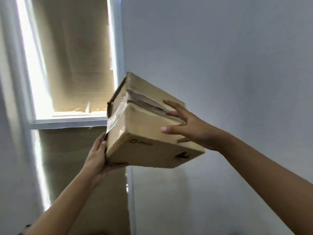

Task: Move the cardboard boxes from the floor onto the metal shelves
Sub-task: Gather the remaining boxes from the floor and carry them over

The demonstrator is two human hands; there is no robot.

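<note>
Resting between two raised hands: one cardboard box [149, 126], held in the air, tilted, in front of a pale grey wall [220, 56]. Closed; contents not visible. Material: tan corrugated board, rectangular, edges worn. Top seam taped, the tape wrinkled and lifting along the flaps. A partly torn label sits on the left end. Dark printed marks show on the near side face, too blurred to read.

Left hand [96, 154]: fingers flat against the left end, thumb under the near bottom corner, bearing the box from beneath. Right hand [189, 128]: fingers spread and straight, pressing on the top and right edge.

Behind, left: white metal shelf frame [71, 120], upright and crossbar, with large blurred brown cardboard surfaces above and below the bar.
</note>
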